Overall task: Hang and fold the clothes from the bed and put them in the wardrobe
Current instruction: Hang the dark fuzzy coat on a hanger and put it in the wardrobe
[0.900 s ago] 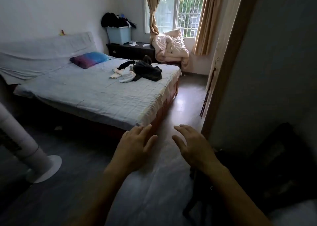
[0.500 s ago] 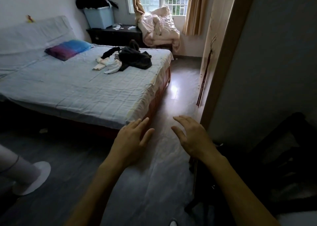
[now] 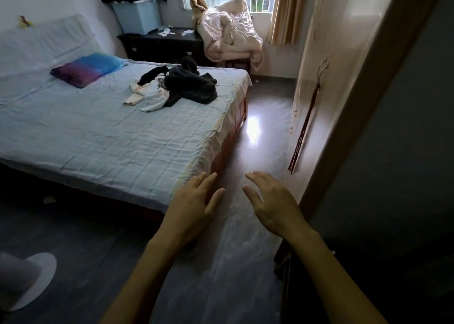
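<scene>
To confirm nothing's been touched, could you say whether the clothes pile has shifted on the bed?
No; the clothes pile still lies just right of the purple-blue pillow.

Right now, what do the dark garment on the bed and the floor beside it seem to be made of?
Dark garment: probably thick soft fabric, matte; it lies in heavy folds. Floor: perhaps tile or laminate, glossy; it shows a bright reflection.
</scene>
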`<action>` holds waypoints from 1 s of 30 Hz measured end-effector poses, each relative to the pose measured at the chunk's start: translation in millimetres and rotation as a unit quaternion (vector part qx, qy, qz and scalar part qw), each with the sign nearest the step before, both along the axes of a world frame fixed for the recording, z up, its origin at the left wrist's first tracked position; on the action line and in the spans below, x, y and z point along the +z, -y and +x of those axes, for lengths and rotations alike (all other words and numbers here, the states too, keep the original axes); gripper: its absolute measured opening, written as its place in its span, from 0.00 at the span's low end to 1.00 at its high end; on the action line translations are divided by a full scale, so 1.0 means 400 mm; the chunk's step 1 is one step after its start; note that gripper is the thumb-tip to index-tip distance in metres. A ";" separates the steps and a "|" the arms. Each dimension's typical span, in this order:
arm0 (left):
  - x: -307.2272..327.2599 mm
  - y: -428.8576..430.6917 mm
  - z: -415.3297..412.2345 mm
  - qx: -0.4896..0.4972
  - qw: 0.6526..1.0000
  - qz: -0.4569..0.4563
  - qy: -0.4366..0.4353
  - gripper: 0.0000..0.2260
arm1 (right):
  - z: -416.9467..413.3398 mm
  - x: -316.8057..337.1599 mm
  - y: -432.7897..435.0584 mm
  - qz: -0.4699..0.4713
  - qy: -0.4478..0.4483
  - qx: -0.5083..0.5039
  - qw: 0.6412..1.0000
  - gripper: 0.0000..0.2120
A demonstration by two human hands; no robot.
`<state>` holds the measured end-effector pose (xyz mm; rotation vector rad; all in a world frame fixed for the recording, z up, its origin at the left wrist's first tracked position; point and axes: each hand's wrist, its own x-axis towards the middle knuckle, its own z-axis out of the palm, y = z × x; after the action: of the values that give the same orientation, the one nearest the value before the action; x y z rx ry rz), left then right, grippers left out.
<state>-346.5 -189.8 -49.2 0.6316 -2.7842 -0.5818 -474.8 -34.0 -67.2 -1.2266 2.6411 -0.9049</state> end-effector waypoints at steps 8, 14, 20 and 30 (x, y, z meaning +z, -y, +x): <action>-0.034 0.253 -0.226 0.008 0.999 0.014 -0.031 0.32 | -0.229 -0.027 0.266 0.016 -0.008 0.011 1.000 0.22; -0.023 0.503 -0.436 -0.017 0.999 0.020 -0.020 0.34 | -0.401 -0.003 0.501 0.025 -0.009 0.007 1.000 0.20; 0.026 0.675 -0.659 -0.053 0.998 0.015 -0.026 0.31 | -0.596 0.031 0.648 0.010 -0.019 -0.045 0.999 0.20; -0.030 0.827 -1.052 -0.087 0.996 0.023 -0.007 0.25 | -0.955 -0.007 0.790 0.007 0.018 -0.094 0.995 0.22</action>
<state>-767.1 -520.5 -61.1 0.3930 -2.8393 -0.6824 -856.8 -350.1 -69.9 -0.9611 2.7641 -0.9232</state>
